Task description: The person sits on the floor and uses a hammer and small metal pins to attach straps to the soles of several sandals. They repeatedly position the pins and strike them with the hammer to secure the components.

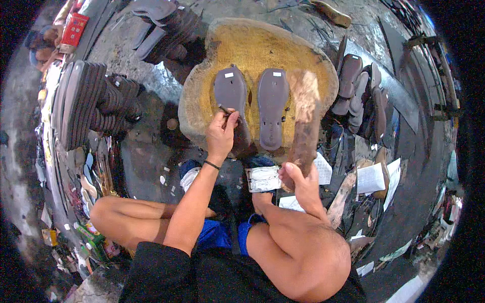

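Two dark brown sandal soles lie side by side on a broad yellowish wooden block (pixel 268 43). Each has a small white label near its wider end. My left hand (pixel 221 135) is closed on a short dark punch (pixel 223 108), which is held over the left sole (pixel 230 88). Two small holes show near the narrow end of the right sole (pixel 273 106); my left hand and the punch partly cover the other sole. My right hand (pixel 304 184) grips the lower end of a rough wooden club (pixel 305 116), slightly blurred, raised over the block's right side.
Stacked soles stand at the left (pixel 76 108), with another pile (pixel 164 33) beyond the block's far left. More labelled soles (pixel 349 76) lean together at the right. Paper sheets (pixel 371 178) and scraps litter the floor. My bent knees flank the near side.
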`<state>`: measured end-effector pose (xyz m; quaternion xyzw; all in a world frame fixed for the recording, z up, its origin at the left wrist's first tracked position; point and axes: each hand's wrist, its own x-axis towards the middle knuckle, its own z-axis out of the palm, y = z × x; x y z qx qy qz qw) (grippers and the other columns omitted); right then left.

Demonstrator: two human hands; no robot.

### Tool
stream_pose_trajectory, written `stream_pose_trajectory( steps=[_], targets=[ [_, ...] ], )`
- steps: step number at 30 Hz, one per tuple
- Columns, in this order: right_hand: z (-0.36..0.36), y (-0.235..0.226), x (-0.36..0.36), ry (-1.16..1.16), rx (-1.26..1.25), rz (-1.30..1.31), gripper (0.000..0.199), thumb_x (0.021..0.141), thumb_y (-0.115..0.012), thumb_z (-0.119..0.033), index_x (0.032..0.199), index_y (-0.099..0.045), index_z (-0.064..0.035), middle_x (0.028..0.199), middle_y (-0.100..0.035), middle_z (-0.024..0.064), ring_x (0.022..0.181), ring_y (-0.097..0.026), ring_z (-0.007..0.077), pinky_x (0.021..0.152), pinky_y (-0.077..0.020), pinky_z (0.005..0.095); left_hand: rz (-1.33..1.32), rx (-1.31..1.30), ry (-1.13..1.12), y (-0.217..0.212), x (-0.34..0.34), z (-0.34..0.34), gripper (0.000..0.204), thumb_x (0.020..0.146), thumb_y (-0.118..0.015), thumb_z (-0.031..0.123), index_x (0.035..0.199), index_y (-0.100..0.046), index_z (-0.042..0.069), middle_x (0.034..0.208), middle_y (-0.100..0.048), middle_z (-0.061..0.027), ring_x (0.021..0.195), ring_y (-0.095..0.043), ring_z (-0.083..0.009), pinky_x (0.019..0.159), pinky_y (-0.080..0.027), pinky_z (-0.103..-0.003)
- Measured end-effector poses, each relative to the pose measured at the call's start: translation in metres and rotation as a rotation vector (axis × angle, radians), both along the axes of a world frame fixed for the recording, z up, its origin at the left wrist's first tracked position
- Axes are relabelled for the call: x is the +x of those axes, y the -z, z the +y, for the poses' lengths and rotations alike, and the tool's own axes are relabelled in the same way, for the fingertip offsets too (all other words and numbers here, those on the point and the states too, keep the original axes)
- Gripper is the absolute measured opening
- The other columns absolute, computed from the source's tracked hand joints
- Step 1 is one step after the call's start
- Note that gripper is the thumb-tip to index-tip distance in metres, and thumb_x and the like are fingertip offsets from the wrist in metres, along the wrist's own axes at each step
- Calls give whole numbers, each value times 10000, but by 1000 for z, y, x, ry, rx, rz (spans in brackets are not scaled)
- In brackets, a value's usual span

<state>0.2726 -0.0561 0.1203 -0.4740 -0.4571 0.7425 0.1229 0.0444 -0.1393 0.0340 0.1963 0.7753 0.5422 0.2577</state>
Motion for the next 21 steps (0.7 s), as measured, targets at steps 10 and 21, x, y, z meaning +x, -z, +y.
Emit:
stream_pose_trajectory(
  steps=[10,21],
  targets=[
    [56,-12,-18,-400,585,25,417,842,-750,-281,1144,-582,-47,908,-659,83,768,-639,192,656,-528,310,476,-74,183,12,5,7,216,904,-696,214,1038,-695,46,878,-714,-158,779,-710,-285,665,-548,-362],
    [8,37,-31,-90,-196,91,388,933,-655,-308,1151,-542,-7,919,-650,109,798,-676,210,618,-567,341,-163,-16,-136,-18,-27,-3,320,998,-585,295,925,-616,-16,844,-695,-71,740,-648,-126,666,-536,-293]
  ],
)
